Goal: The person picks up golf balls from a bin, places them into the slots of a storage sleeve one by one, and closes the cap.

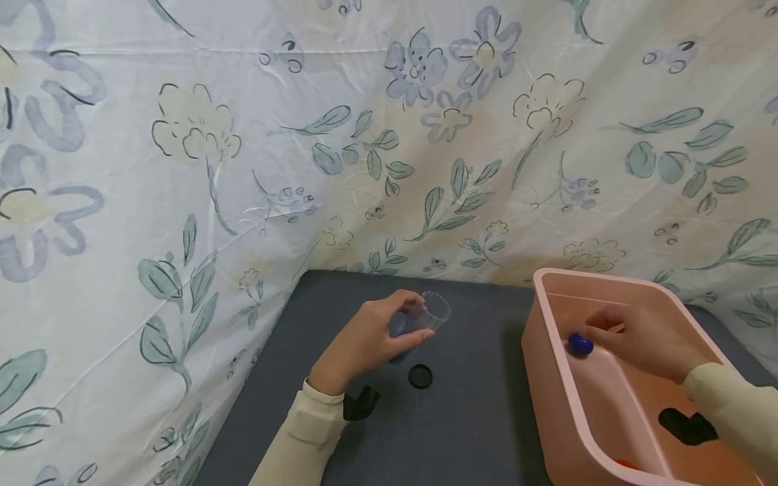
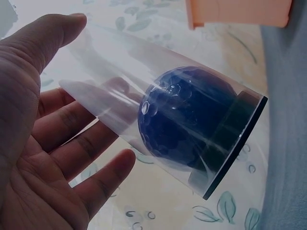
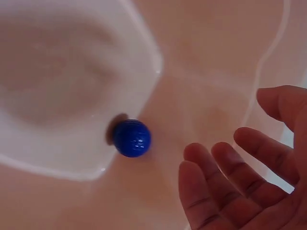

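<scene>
My left hand (image 1: 367, 337) grips a clear plastic tube (image 2: 110, 52) between thumb and fingers, tilted above the dark table. A dimpled blue golf ball (image 2: 180, 117) sits inside the tube near its end, which has a dark cap (image 2: 238, 143); the other end is open. My right hand (image 1: 638, 337) is inside the pink bin (image 1: 580, 418), fingers loosely bent and thumb apart. In the right wrist view, a second blue golf ball (image 3: 132, 138) lies on the bin's floor, a gap away from the fingertips (image 3: 193, 179).
A round black cap (image 1: 420, 376) lies on the dark table (image 1: 468, 418) below my left hand. Something red-orange (image 1: 627, 464) shows at the bin's near end. A flowered cloth (image 1: 255, 189) hangs behind and to the left of the table.
</scene>
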### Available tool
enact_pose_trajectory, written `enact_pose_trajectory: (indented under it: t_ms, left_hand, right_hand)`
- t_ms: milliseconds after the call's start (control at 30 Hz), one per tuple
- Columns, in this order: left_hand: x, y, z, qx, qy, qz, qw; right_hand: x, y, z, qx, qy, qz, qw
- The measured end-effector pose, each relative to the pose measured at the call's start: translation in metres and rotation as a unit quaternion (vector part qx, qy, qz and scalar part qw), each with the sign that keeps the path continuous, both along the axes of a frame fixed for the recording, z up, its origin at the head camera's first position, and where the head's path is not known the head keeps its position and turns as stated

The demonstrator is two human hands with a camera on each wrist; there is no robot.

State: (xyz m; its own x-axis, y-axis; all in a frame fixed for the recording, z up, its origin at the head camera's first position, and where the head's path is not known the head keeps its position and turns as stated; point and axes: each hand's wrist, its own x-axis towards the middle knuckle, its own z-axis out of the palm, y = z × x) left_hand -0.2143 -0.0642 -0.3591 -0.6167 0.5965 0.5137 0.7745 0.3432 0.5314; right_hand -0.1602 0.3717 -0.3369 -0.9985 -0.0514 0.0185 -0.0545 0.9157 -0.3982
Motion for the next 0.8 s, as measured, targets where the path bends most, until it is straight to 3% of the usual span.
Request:
enact_pose_trajectory:
  t_ms: [333,600,800]
  left_hand:
    - [-0.001,-0.001,-0.003,-0.003,-0.009,-0.001,1.0000]
    - [-0.002,-0.003,-0.004,-0.008,-0.011,-0.001,0.9999]
    - [-0.003,-0.003,-0.004,-0.015,-0.019,0.004,0.9997]
  right_hand:
    - [-0.009,0.002,-0.025,0.027,-0.004,0.034,0.9991]
    - [-0.011,0.007,-0.049,0.039,0.031,0.093,0.9944]
    - [-0.010,0.013,-0.061,0.073,-0.013,0.087,0.9934]
